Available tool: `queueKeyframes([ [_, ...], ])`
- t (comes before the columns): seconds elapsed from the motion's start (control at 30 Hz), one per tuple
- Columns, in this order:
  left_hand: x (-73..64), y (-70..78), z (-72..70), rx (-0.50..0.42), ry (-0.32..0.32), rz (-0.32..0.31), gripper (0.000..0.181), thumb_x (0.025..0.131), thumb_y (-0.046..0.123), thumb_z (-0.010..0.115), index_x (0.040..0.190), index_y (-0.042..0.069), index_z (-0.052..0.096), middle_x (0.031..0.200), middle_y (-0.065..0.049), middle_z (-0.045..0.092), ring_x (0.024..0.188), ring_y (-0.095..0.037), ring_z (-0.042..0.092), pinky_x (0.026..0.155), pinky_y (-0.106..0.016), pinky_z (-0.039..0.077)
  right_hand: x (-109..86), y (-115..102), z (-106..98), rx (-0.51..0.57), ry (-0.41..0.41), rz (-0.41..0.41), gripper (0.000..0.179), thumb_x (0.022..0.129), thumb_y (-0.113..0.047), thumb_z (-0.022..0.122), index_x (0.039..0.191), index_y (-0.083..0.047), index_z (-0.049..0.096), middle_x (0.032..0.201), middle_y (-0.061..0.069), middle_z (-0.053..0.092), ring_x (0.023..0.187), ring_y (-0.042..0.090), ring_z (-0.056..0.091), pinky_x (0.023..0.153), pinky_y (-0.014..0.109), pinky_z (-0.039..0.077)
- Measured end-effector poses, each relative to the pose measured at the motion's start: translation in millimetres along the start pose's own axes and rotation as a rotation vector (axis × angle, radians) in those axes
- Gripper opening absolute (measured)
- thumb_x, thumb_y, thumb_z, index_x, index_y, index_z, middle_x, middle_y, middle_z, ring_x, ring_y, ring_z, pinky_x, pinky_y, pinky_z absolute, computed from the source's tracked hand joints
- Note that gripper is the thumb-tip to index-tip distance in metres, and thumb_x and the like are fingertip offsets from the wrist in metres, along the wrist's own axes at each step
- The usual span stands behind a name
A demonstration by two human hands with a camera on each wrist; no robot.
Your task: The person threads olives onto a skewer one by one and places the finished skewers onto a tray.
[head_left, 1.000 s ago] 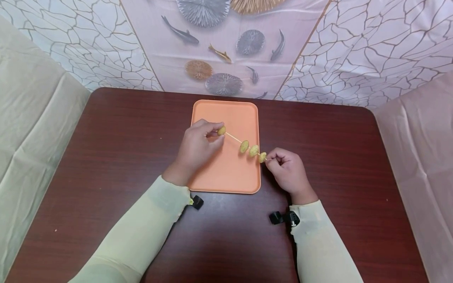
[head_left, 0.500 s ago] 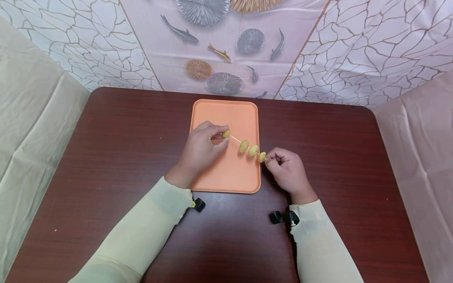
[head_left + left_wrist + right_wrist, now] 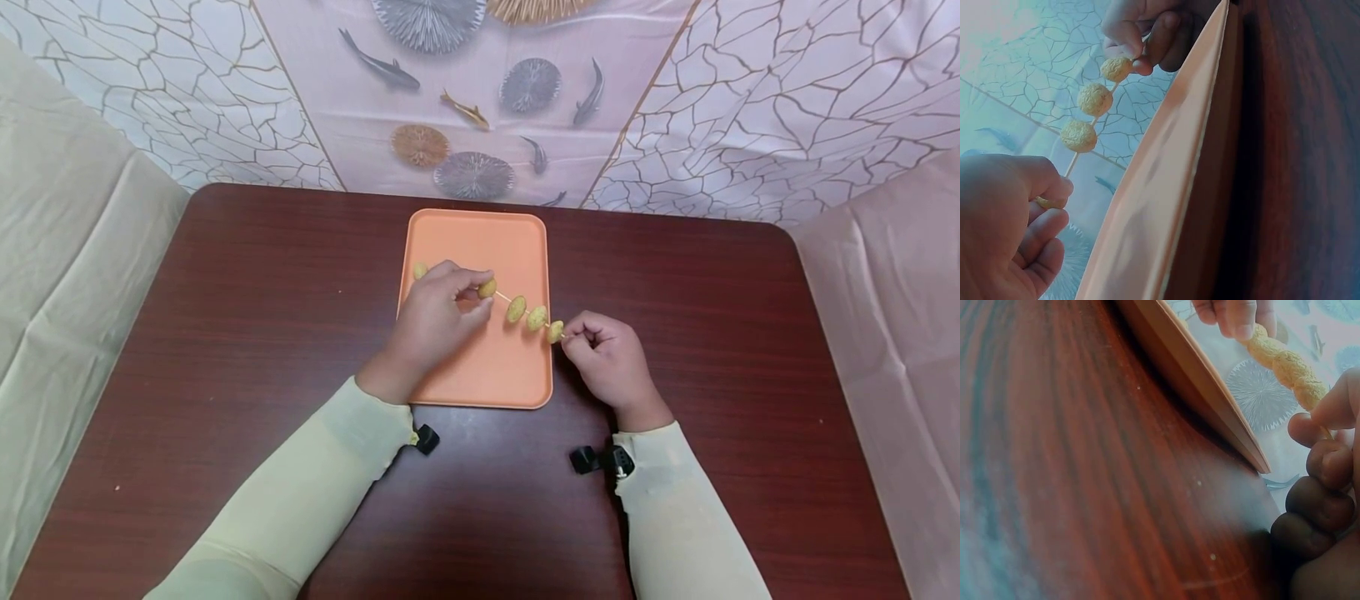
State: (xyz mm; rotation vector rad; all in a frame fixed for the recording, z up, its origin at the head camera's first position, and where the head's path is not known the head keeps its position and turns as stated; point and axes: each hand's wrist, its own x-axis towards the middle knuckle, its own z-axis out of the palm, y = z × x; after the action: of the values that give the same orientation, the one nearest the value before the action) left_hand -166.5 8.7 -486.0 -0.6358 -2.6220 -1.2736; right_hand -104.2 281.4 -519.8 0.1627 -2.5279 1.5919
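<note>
In the head view, a thin skewer (image 3: 503, 296) slants over the orange tray (image 3: 480, 387), threaded through wrinkled yellow balls. Three of them, including the middle ball (image 3: 536, 317), sit close together near its right end. My left hand (image 3: 442, 312) pinches another yellow ball (image 3: 487, 287) between thumb and fingers, farther left on the skewer. The right hand (image 3: 611, 358) holds the skewer's right end, just past the tray's right edge. Behind the left hand a further yellow ball (image 3: 420, 271) shows at the tray's left side. The left wrist view shows the pinched ball (image 3: 1052, 203) mostly covered by fingers.
The tray lies on a dark reddish-brown table (image 3: 285, 333). Patterned cloth (image 3: 480, 108) hangs behind the table's far edge, with pale cloth (image 3: 75, 275) at the left side and more at the right.
My left hand has slid right and slightly toward me with its ball, nearer the three others. A ball behind it has come into sight. The right hand stays in place.
</note>
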Motion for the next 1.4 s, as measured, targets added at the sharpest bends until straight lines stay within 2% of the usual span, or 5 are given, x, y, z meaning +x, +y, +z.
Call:
queueKeyframes([
  [0.5, -1.9, 4.6, 7.5, -0.029, -0.012, 0.050, 0.034, 0.096, 0.010, 0.088, 0.130, 0.006, 0.084, 0.103, -0.008, 0.075, 0.097, -0.021, 0.074, 0.088, -0.033, 0.066, 0.0, -3.6, 0.6, 0.017, 0.006, -0.005, 0.019, 0.094, 0.004, 0.067, 0.085, -0.006, 0.081, 0.062, -0.009, 0.057, 0.058, 0.004, 0.047, 0.052, 0.021, 0.038],
  [0.83, -3.7, 4.9, 11.3, -0.027, -0.010, 0.065, 0.035, 0.095, 0.010, 0.089, 0.129, 0.007, 0.084, 0.101, -0.007, 0.074, 0.097, -0.021, 0.073, 0.088, -0.032, 0.066, 0.1, -2.1, 1.4, 0.009, -0.001, -0.015, 0.022, 0.093, 0.005, 0.066, 0.085, -0.008, 0.081, 0.065, -0.005, 0.062, 0.058, 0.005, 0.049, 0.052, 0.021, 0.038],
  [1.1, -3.6, 3.6, 11.1, -0.036, -0.005, 0.086, 0.034, 0.096, 0.009, 0.087, 0.130, 0.006, 0.083, 0.103, -0.009, 0.074, 0.098, -0.022, 0.074, 0.090, -0.033, 0.066, 1.4, -1.9, 1.2, 0.003, 0.002, -0.009, 0.021, 0.094, 0.004, 0.067, 0.084, -0.008, 0.081, 0.061, -0.007, 0.057, 0.057, 0.004, 0.047, 0.052, 0.021, 0.037],
  [1.4, -0.5, 0.1, 7.1, -0.089, 0.027, 0.099, 0.036, 0.094, 0.011, 0.089, 0.129, 0.008, 0.081, 0.106, -0.008, 0.073, 0.099, -0.020, 0.074, 0.096, -0.032, 0.065, 1.8, 0.5, 0.5, 0.053, 0.014, 0.007, 0.017, 0.094, 0.005, 0.068, 0.084, -0.003, 0.078, 0.062, -0.009, 0.059, 0.059, 0.002, 0.049, 0.054, 0.020, 0.040],
])
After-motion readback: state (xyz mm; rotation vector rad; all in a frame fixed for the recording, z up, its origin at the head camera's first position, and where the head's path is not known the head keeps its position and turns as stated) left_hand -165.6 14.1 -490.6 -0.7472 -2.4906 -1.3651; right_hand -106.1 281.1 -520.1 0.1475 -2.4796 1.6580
